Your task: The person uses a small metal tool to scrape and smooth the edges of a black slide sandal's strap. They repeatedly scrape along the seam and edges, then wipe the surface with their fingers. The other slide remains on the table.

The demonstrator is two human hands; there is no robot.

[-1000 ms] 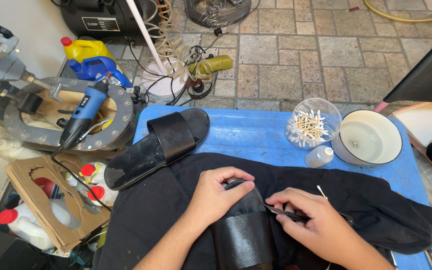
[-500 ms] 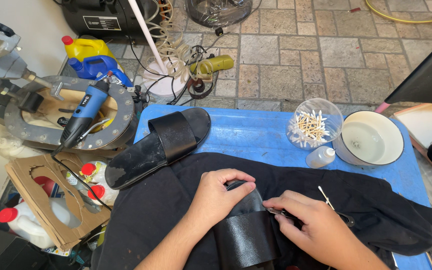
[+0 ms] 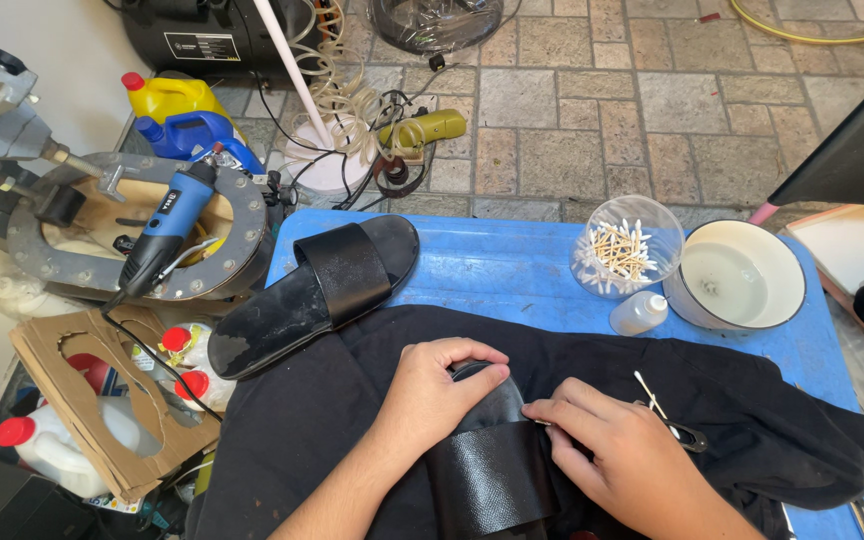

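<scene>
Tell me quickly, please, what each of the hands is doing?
Left hand: closed, gripping the black leather slide sandal.
Right hand: holding a thin dark tool.

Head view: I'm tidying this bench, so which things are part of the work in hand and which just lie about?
In hand:
left hand
right hand
black sandal being worked
black cloth

Lying about:
second black sandal
cotton swab jar
white bowl
small bottle
blue rotary tool

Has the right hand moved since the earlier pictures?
Yes, slightly. The right hand has slid left along the black cloth, closing toward the left hand on the sandal; the white bowl stays fixed.
</scene>
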